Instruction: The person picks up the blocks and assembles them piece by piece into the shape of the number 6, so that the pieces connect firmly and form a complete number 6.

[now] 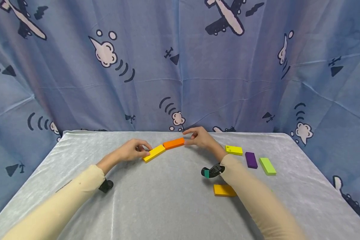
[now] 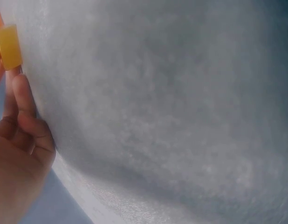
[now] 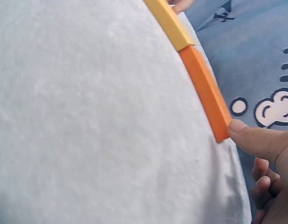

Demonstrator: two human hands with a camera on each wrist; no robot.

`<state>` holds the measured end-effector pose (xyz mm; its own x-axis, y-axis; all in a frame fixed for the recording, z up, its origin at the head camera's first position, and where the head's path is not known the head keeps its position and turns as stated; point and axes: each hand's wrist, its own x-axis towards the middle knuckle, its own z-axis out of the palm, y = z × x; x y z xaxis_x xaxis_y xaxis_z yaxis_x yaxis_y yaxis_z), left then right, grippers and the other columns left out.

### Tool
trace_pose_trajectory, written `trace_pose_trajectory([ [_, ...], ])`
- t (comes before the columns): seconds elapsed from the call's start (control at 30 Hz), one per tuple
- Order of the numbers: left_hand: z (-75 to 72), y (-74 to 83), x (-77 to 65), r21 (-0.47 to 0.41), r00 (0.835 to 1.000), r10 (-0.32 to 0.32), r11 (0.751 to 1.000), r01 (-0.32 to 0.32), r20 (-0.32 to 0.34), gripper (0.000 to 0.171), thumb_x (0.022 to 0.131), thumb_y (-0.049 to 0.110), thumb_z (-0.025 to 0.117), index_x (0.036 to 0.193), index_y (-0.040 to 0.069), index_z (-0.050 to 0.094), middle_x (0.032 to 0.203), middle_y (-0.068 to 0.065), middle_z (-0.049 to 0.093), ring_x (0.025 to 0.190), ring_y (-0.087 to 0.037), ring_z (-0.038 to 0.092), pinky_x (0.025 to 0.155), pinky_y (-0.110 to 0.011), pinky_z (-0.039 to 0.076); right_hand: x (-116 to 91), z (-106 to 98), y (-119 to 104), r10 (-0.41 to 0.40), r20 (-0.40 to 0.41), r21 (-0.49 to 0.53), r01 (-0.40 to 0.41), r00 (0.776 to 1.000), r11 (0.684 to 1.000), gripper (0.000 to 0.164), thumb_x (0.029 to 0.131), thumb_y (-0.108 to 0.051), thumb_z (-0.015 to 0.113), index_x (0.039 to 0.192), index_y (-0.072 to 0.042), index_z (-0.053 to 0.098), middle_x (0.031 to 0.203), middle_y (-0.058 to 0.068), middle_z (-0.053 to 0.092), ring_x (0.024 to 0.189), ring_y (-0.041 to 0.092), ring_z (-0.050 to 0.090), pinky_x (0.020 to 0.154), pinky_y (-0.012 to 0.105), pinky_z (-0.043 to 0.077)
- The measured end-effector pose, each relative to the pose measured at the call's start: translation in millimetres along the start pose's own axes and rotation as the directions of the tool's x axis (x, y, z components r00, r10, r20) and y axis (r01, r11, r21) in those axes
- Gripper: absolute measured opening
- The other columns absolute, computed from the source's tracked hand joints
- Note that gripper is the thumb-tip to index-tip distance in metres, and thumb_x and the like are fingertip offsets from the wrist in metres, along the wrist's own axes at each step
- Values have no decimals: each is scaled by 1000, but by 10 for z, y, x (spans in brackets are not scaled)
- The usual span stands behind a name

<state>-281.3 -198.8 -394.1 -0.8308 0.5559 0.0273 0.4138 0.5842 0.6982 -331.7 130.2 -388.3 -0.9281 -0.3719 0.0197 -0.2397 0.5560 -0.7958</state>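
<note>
Near the back of the table, a yellow block (image 1: 154, 153) and an orange block (image 1: 173, 143) lie end to end in a slight bend. My left hand (image 1: 132, 150) pinches the outer end of the yellow block between thumb and fingers. In the left wrist view, that yellow block (image 2: 10, 46) shows at the upper left, just past the fingertips. My right hand (image 1: 201, 138) touches the free end of the orange block (image 3: 207, 93) with its thumb, while the index finger is stretched out above and apart from it.
To the right lie a bright yellow block (image 1: 234, 150), a purple block (image 1: 251, 160) and a light green block (image 1: 267, 166). An amber block (image 1: 224, 190) sits nearer me, partly hidden by the right sleeve (image 1: 252, 193). A blue patterned curtain (image 1: 150, 66) hangs behind the grey cloth-covered table (image 1: 156, 200).
</note>
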Motion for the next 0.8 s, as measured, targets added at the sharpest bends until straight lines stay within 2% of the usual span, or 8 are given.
trace_pose_trajectory([
  [0.2,0,20,-8,3,1000,8,1000,-8,-5,18,96,8,72,114,2,74,88,-5,69,75,-18,58,68,-34,49,-82,-177,-23,-37,16,-15,38,999,999,46,87,-10,83,128,2,68,81,8,55,68,20,45,57,29,35],
  [0.43,-1,16,-10,4,1000,12,1000,-12,-6,19,96,8,71,114,2,74,88,-4,69,75,-18,59,68,-34,49,-223,-344,-35,-54,19,-47,55,998,997,41,91,-19,80,126,0,69,85,9,59,76,23,49,62,32,38],
  [0.67,1,23,-14,-2,1000,-1,1000,1,1,19,97,8,71,115,3,74,89,-4,70,76,-18,59,67,-32,49,-346,-425,0,-92,0,-9,92,996,996,33,94,-19,78,122,-4,72,86,12,60,77,26,50,66,35,39],
  [0.8,5,22,-15,-7,1000,-2,1000,2,4,19,97,9,71,115,3,74,88,-4,69,74,-18,58,66,-32,48,-393,-452,55,-133,-16,-5,133,991,991,32,94,-19,77,121,-2,72,86,12,60,76,26,50,66,33,40],
])
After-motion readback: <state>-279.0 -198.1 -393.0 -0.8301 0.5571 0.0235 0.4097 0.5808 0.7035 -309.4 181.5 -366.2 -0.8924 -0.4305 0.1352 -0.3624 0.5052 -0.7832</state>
